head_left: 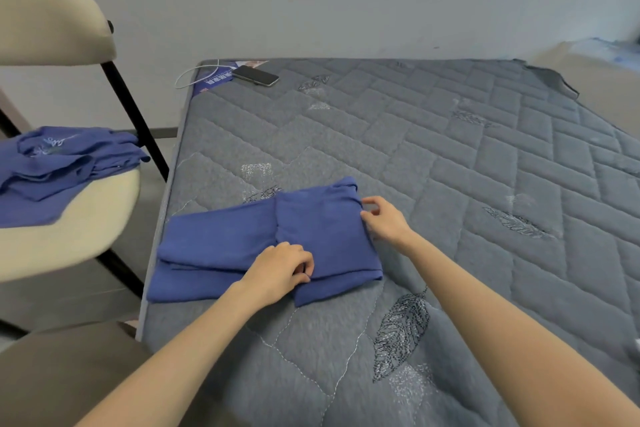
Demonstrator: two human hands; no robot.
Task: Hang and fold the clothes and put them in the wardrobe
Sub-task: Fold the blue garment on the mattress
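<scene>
Folding partway: left hand [277, 270] and right hand [384, 218] pinch the blue garment [225, 239]; second garment [52, 163] waits on chair [69, 229].

Left hand [280, 270], right hand [386, 218]: fingers [305, 263] curled.

I am seeing a plain blue garment [242, 239] lying mid-frame on a grey mattress [450, 184] quilted with leaf stitching.
</scene>
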